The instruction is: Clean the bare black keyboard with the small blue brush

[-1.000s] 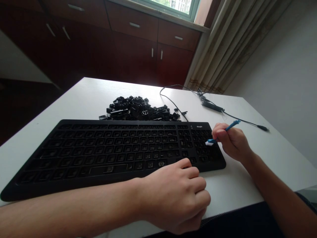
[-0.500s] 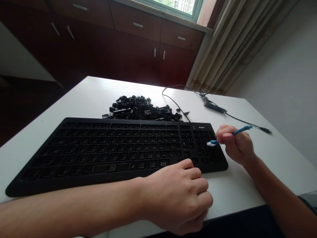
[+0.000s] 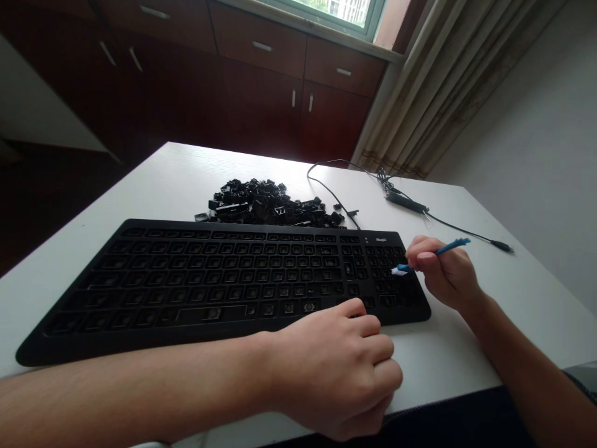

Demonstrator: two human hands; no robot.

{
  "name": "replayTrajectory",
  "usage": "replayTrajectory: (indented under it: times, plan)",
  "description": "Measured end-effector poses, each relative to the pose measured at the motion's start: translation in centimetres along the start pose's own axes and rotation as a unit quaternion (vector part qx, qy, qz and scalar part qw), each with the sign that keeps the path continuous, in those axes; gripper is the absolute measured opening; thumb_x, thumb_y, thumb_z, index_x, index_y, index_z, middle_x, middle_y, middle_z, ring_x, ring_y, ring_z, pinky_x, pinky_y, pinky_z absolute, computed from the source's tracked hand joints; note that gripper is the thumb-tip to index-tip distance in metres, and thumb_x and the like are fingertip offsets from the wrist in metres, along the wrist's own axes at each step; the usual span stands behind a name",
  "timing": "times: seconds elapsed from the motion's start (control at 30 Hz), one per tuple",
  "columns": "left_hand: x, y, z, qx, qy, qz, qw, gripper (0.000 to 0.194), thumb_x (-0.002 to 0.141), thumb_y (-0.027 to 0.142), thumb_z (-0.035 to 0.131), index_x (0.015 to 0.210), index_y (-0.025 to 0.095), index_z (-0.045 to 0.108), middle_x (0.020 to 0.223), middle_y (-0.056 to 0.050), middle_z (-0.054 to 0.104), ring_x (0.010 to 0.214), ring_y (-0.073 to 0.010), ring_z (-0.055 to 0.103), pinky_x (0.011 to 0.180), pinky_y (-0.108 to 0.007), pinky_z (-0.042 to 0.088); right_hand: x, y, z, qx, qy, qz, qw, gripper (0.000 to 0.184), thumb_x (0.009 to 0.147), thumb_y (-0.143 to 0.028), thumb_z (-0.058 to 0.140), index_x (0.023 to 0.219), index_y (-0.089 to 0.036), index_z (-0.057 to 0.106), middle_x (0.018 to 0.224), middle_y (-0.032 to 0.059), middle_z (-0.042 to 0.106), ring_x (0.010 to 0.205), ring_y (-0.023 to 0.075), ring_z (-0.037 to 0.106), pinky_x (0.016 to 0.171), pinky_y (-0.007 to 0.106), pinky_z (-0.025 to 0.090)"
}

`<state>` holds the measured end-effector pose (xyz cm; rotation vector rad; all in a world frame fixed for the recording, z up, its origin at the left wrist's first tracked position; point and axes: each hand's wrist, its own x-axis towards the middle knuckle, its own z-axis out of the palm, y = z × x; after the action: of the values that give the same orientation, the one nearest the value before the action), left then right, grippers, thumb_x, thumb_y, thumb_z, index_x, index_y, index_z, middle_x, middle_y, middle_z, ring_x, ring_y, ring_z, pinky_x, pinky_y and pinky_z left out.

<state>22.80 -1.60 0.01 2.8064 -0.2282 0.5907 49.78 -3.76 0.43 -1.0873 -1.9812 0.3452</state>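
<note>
A black keyboard (image 3: pixel 261 326) with its keycaps off lies across the white table, its bare key sockets showing. My right hand (image 3: pixel 443 270) pinches a thin blue brush (image 3: pixel 453 244) at the keyboard's right end. The white bristles of the brush point down into the number pad area; whether they touch cannot be made out. My left hand (image 3: pixel 338 367) is curled into a fist at the keyboard's front edge, covering part of its lower right. Its palm and fingertips are hidden. Behind the keyboard lies a heap of loose black keycaps (image 3: pixel 254 202).
From the keyboard's back edge a black cable (image 3: pixel 321 185) runs to a tied bundle and a plug at the right. The white table (image 3: pixel 527 298) ends in front of dark red cabinets (image 3: pixel 261 106). A curtain (image 3: pixel 420 93) hangs at the back right.
The view has shifted very slightly. My right hand holds the brush in nearly the same place, with its tail end a little further left. The left fist stays put.
</note>
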Motion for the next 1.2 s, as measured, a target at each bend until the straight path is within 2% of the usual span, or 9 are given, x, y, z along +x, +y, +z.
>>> replayTrajectory:
  times: [0.3, 0.67, 1.2]
  plan:
    - [-0.02, -0.06, -0.07, -0.003, -0.002, 0.002, 1.000, 0.018, 0.093, 0.030, 0.055, 0.079, 0.018, 0.054, 0.074, 0.000, 0.055, 0.066, -0.0175, 0.043, 0.069, -0.038, 0.036, 0.18, -0.17, 0.26, 0.005, -0.007, -0.010, 1.000, 0.016, 0.101, -0.019, 0.046, 0.092, -0.021, 0.059, 0.076, 0.0038, 0.056, 0.065, 0.0167, 0.051, 0.056, 0.034, 0.041]
    - [-0.02, -0.13, -0.06, -0.001, -0.001, 0.002, 1.000, 0.019, 0.094, 0.030, 0.054, 0.079, 0.019, 0.054, 0.074, 0.000, 0.054, 0.065, -0.0174, 0.043, 0.068, -0.038, 0.035, -0.03, -0.01, 0.11, 0.017, 0.004, 0.024, 1.000, 0.021, 0.104, -0.028, 0.042, 0.090, -0.024, 0.058, 0.071, 0.0047, 0.053, 0.061, 0.0176, 0.047, 0.050, 0.035, 0.036]
    - [-0.04, -0.11, -0.06, -0.003, -0.001, 0.001, 1.000, 0.018, 0.094, 0.030, 0.055, 0.080, 0.019, 0.054, 0.074, 0.000, 0.055, 0.067, -0.0177, 0.044, 0.070, -0.037, 0.037, -0.14, 0.07, -0.11, 0.019, -0.005, 0.020, 1.000, 0.020, 0.104, -0.026, 0.042, 0.091, -0.024, 0.056, 0.071, 0.0039, 0.051, 0.063, 0.0173, 0.047, 0.053, 0.035, 0.037]
